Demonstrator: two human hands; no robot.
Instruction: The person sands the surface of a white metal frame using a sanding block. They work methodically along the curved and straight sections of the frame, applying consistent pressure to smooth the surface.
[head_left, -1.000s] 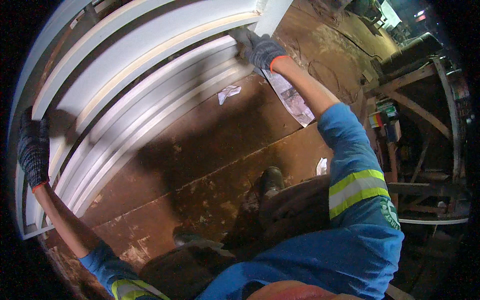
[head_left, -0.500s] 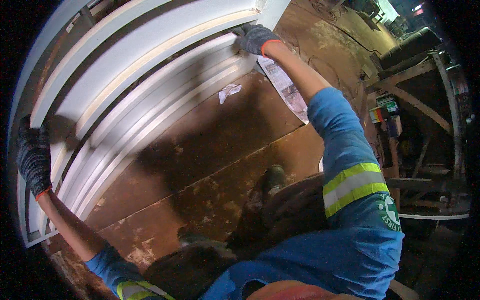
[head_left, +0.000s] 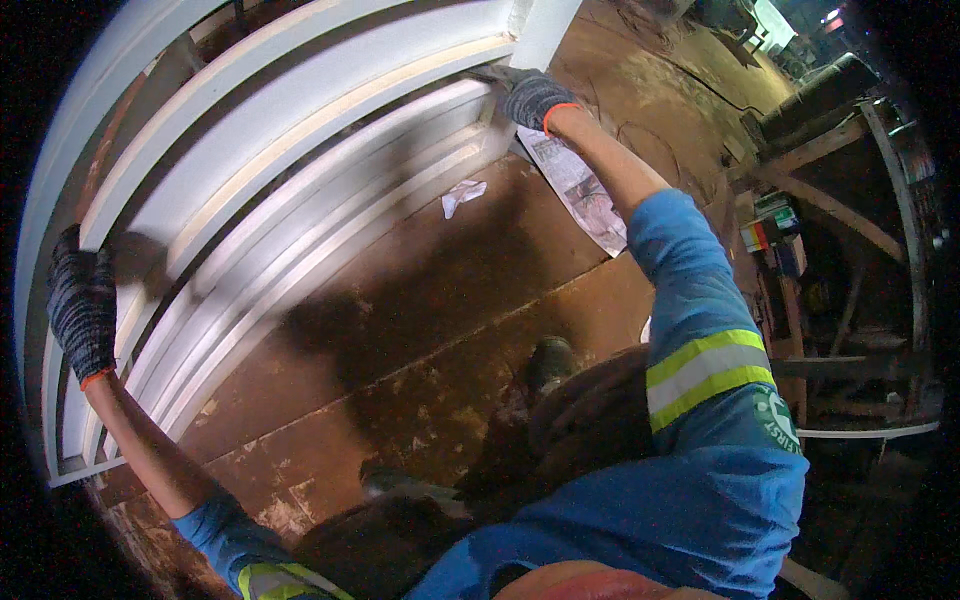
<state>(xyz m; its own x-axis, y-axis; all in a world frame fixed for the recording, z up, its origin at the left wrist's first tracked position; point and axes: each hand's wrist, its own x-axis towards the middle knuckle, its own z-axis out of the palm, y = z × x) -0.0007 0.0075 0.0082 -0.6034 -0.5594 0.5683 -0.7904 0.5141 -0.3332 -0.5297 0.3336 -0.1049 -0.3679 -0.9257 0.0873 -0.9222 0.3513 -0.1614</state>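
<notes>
A large white frame (head_left: 330,105) with several long slats and panels stands across the upper left, its edges bent by the lens. My left hand (head_left: 82,308), in a dark knitted glove with an orange cuff, is closed round the left part of a white slat; some fingertips are hidden behind it. At the frame's right end, my gloved right hand (head_left: 535,97) grips a white rail beside the upright end board (head_left: 547,35). Its fingers reach leftward into the gap under a slat, and their tips are partly hidden.
Below the frame lies a brown, stained floor (head_left: 400,300) with a seam. A crumpled white scrap (head_left: 463,197) and a printed paper sheet (head_left: 575,190) lie there. My shoe (head_left: 550,362) stands nearby. A wooden rack (head_left: 850,210) with stored items is at the right.
My right hand has slid a little to the right along the frame's end. My left hand sits slightly farther right, still on the slat. The view has shifted a little.
</notes>
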